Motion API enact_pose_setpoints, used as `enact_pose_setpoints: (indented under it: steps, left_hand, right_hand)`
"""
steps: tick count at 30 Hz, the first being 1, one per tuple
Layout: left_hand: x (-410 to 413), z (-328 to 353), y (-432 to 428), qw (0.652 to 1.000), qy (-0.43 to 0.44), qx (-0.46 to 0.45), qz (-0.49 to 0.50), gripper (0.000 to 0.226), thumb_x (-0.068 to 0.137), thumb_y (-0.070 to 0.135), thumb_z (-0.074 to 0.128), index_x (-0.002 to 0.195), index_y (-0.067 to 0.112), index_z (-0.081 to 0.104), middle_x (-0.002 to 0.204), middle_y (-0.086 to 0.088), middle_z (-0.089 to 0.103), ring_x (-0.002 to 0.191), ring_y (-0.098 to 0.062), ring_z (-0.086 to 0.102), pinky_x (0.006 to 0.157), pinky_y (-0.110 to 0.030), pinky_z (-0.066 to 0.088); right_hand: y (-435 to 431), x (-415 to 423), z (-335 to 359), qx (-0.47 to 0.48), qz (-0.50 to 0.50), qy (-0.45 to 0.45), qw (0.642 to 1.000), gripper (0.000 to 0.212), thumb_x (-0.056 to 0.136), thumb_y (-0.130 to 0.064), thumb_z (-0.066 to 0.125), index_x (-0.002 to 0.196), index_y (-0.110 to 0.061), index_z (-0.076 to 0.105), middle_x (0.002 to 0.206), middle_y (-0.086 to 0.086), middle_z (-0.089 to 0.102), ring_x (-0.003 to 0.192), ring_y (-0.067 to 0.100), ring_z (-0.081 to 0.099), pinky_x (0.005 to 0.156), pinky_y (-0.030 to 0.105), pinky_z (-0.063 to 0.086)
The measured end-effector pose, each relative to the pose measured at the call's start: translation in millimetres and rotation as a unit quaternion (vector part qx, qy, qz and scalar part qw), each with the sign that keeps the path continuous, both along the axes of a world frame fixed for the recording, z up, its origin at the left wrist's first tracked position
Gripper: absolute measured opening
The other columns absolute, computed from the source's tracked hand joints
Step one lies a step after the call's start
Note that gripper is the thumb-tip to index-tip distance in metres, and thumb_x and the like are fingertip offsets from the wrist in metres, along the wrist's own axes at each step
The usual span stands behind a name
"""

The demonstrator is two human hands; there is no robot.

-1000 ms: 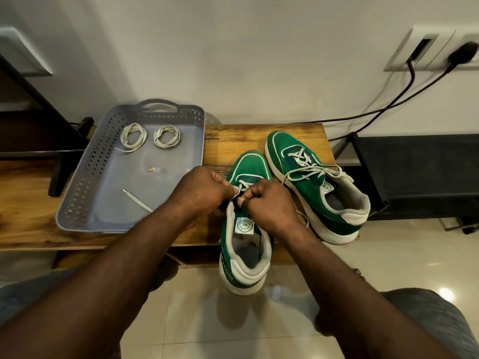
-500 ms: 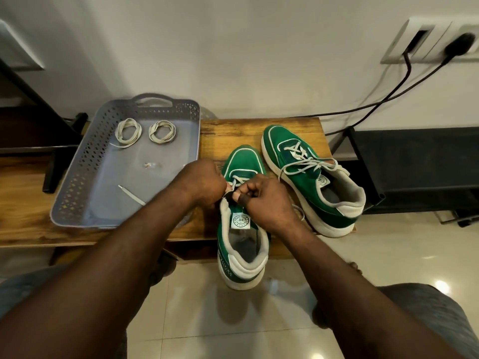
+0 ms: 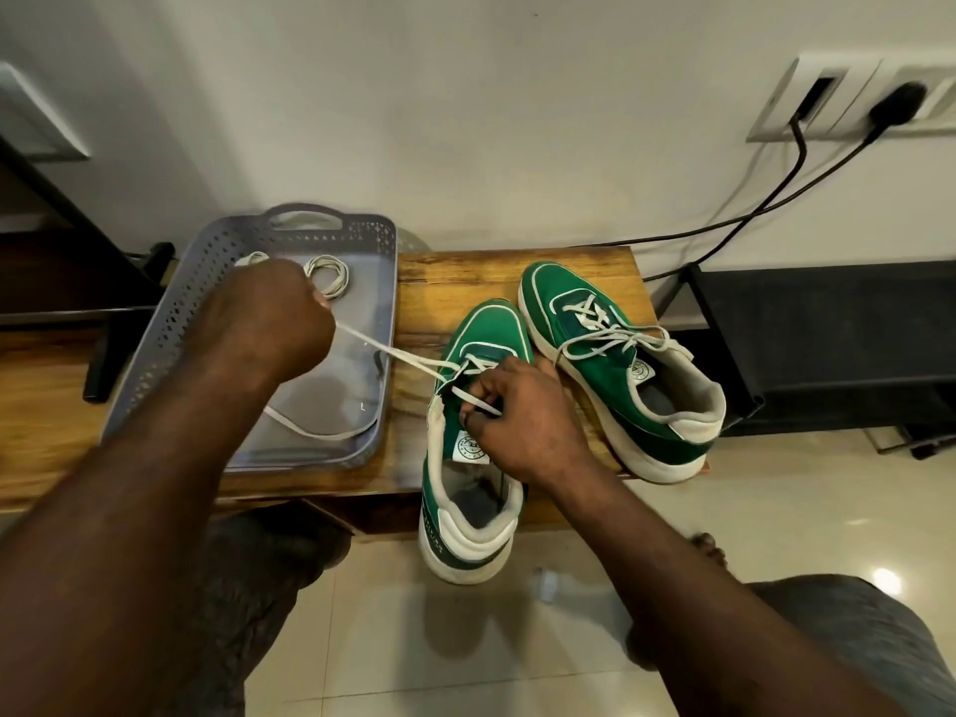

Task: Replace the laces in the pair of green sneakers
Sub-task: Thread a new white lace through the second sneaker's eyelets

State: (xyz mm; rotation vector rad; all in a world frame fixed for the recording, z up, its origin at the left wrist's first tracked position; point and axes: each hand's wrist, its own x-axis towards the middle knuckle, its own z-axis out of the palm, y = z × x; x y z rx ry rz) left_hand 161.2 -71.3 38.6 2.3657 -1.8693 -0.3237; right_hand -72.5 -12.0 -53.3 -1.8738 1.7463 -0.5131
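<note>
Step, as judged: unlacing the near sneaker (image 3: 489,331) at the table's (image 3: 465,271) 6 o'clock edge; your left grip (image 3: 269,323), fisted on the old lace (image 3: 385,348), holds it taut toward 10 o'clock, your right grip (image 3: 522,421) pinches a strand by the tongue, and next you likely clear the lower eyelets.

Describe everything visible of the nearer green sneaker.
The nearer sneaker is green fabric with white piping, a thick white sole, padded white collar and a labelled tongue. It sits upright on the wooden bench, toe toward the wall, heel overhanging the front edge. Its white lace is partly threaded: the left hand grips one length taut, the right hand pinches it at the eyelets.
</note>
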Motion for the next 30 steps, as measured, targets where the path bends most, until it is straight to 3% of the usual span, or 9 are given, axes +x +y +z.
enact_pose_setpoints:
  steps: [5, 12, 17, 20, 22, 23, 25, 28, 30]
  left_hand:
    - [-32, -3, 18, 0.988, 0.085, -0.024, -0.130, 0.030, 0.090, 0.013, 0.069, 0.114, 0.031, 0.069, 0.124, 0.002, 0.063, 0.109, -0.023, 0.059, 0.091, -0.037, 0.049]
    - [-72, -29, 21, 0.966, 0.072, 0.107, -0.223, 0.020, 0.101, 0.043, 0.064, 0.084, 0.032, 0.063, 0.091, 0.002, 0.069, 0.082, -0.015, 0.062, 0.069, -0.031, 0.046]
    - [-69, -13, 17, 0.971, 0.182, 0.013, -0.153, 0.025, 0.104, 0.033, 0.063, 0.083, 0.021, 0.067, 0.084, 0.004, 0.068, 0.080, -0.014, 0.064, 0.069, -0.027, 0.045]
    - [-55, 9, 14, 0.828, 0.559, -0.041, 0.020, 0.021, 0.109, 0.023, 0.054, 0.095, 0.014, 0.066, 0.100, -0.004, 0.074, 0.101, -0.026, 0.073, 0.089, -0.038, 0.059]
    - [-45, 19, 13, 0.688, 0.721, -0.039, 0.073, 0.024, 0.111, 0.021, 0.046, 0.093, 0.011, 0.059, 0.092, -0.007, 0.074, 0.089, -0.025, 0.077, 0.088, -0.040, 0.063]
    - [-40, 21, 13, 0.663, 0.743, -0.044, 0.086, 0.026, 0.111, 0.022, 0.044, 0.090, 0.013, 0.056, 0.082, -0.004, 0.069, 0.073, -0.020, 0.073, 0.080, -0.039, 0.065]
    - [-33, 22, 11, 0.725, 0.677, -0.080, 0.096, 0.023, 0.110, 0.024, 0.048, 0.089, 0.017, 0.055, 0.069, 0.000, 0.056, 0.054, -0.014, 0.052, 0.063, -0.036, 0.057]
    - [-26, 14, 10, 0.927, 0.361, -0.101, -0.009, 0.023, 0.099, 0.036, 0.068, 0.095, 0.016, 0.057, 0.076, -0.002, 0.059, 0.062, -0.018, 0.054, 0.063, -0.033, 0.045]
    - [-30, 8, 15, 0.972, 0.204, -0.013, -0.112, 0.026, 0.092, 0.042, 0.076, 0.101, 0.023, 0.060, 0.082, 0.001, 0.064, 0.071, -0.016, 0.060, 0.062, -0.029, 0.040]
  right_hand:
    - [1, 1, 0, -0.003, 0.004, 0.011, 1.000, 0.009, 0.088, -0.038, 0.074, 0.084, -0.037, 0.066, 0.098, -0.016, 0.054, 0.110, 0.018, 0.041, 0.094, 0.045, 0.043]
    - [5, 2, 5, -0.036, -0.007, 0.089, 0.995, 0.032, 0.085, -0.051, 0.075, 0.112, -0.035, 0.072, 0.130, -0.011, 0.051, 0.127, 0.020, 0.034, 0.103, 0.044, 0.035]
    - [7, 2, 6, -0.037, -0.021, 0.116, 0.992, 0.033, 0.083, -0.051, 0.077, 0.111, -0.036, 0.072, 0.139, -0.009, 0.041, 0.135, 0.021, 0.027, 0.109, 0.046, 0.030]
    - [8, 2, 5, -0.029, -0.034, 0.099, 0.994, 0.020, 0.083, -0.047, 0.076, 0.099, -0.036, 0.071, 0.142, -0.010, 0.042, 0.139, 0.022, 0.026, 0.111, 0.050, 0.031]
    - [8, 3, 5, -0.028, -0.036, 0.100, 0.994, 0.017, 0.083, -0.046, 0.076, 0.095, -0.036, 0.071, 0.142, -0.010, 0.042, 0.139, 0.022, 0.026, 0.111, 0.050, 0.031]
    - [8, 4, 5, -0.029, -0.035, 0.104, 0.994, 0.018, 0.084, -0.047, 0.076, 0.098, -0.037, 0.072, 0.143, -0.010, 0.041, 0.139, 0.022, 0.026, 0.111, 0.049, 0.031]
    - [8, 4, 5, -0.036, -0.040, 0.109, 0.993, 0.025, 0.084, -0.049, 0.076, 0.106, -0.037, 0.074, 0.144, -0.010, 0.040, 0.138, 0.022, 0.025, 0.112, 0.049, 0.030]
    - [8, 4, 5, -0.041, -0.043, 0.114, 0.992, 0.027, 0.084, -0.045, 0.077, 0.109, -0.036, 0.074, 0.149, -0.008, 0.038, 0.141, 0.024, 0.023, 0.115, 0.052, 0.030]
    - [8, 4, 5, -0.039, -0.040, 0.103, 0.993, 0.022, 0.084, -0.041, 0.077, 0.105, -0.035, 0.074, 0.148, -0.007, 0.039, 0.143, 0.024, 0.024, 0.116, 0.051, 0.032]
